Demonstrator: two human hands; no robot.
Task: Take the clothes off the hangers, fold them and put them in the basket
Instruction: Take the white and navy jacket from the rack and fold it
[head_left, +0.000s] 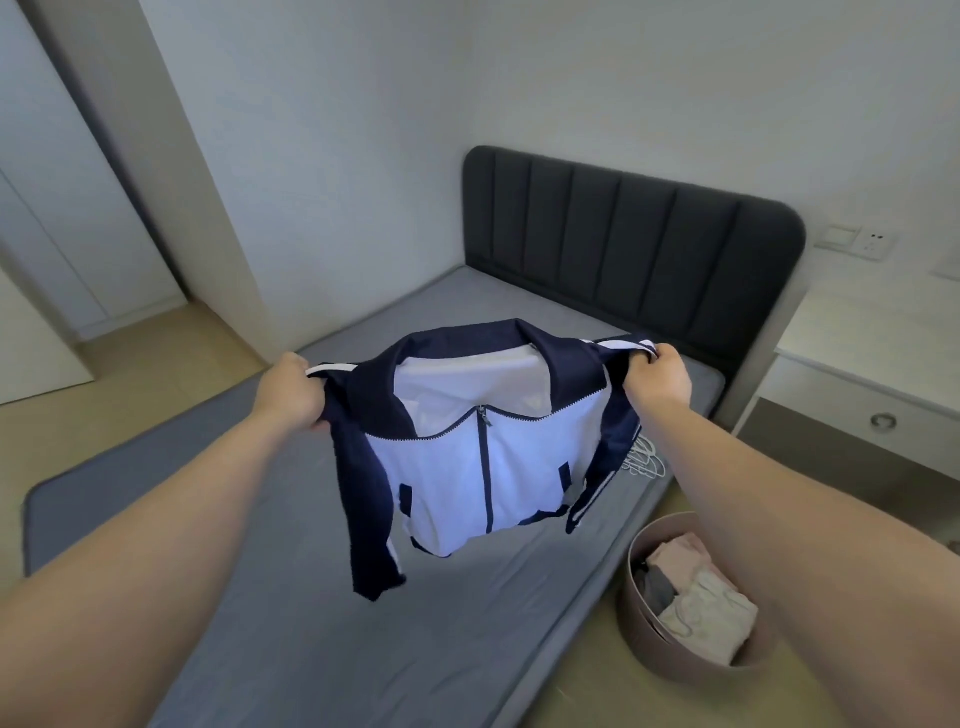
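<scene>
Jacket (483, 467) first: where is it?

Up in the air over the middle of the bed (311, 623), front facing the person. It has a white body, a navy collar and sleeves, and the zip is closed most of the way up. No hanger shows in it.

Who has hold of it?

Both hands. The left hand (291, 389) is curled tight round one shoulder, and the right hand (657, 379) has its fingers closed on the other, at the striped seam. The cloth is stretched between them.

And the sleeves?

They hang down at each side. Whether the lower cuff touches the sheet I cannot tell.

What else is on the bed?

White hangers (644, 460), in a small heap at the right edge, partly hidden behind the jacket's sleeve.

The basket (631, 613)?

On the floor, just beside the bed's right edge, under the right forearm. Folded clothes (701, 608) lie in it, pale pink, cream and grey.

Beyond that?

A dark padded headboard (623, 234) at the far end, and a white nightstand (857, 374) to its right.
</scene>
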